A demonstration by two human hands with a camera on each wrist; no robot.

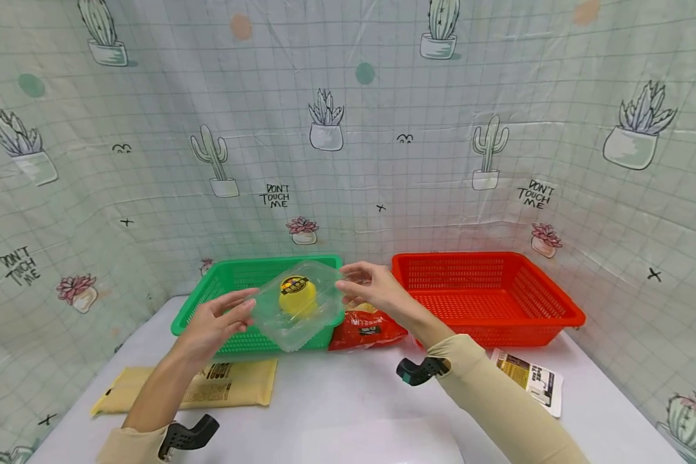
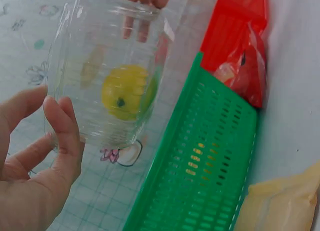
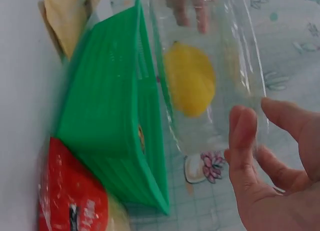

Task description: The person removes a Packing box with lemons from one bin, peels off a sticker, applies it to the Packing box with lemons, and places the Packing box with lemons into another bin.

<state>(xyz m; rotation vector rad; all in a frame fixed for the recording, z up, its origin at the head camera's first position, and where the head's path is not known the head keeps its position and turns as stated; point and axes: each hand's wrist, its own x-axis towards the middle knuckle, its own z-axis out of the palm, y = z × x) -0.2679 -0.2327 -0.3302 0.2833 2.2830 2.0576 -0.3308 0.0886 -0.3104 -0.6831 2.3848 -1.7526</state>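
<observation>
Both hands hold a clear plastic box (image 1: pixel 281 327) up over the green basket (image 1: pixel 200 303), tilted toward the head camera. Inside it lies a round yellow fruit (image 2: pixel 125 91), lemon-like in the right wrist view. A black and yellow label (image 1: pixel 294 285) overlaps the fruit in the head view. My left hand (image 1: pixel 217 322) pinches the box's left end between thumb and fingers. At the opposite end, my right hand (image 1: pixel 377 287) grips the box the same way, its fingertips right at the edge.
A red basket (image 1: pixel 557 316) stands at the right. Between the baskets lies a red snack bag (image 1: pixel 365 330). In front are a tan package (image 1: pixel 249 385) at left and a white and brown pouch (image 1: pixel 530 380) at right. A cactus-print curtain (image 1: pixel 348 174) hangs behind.
</observation>
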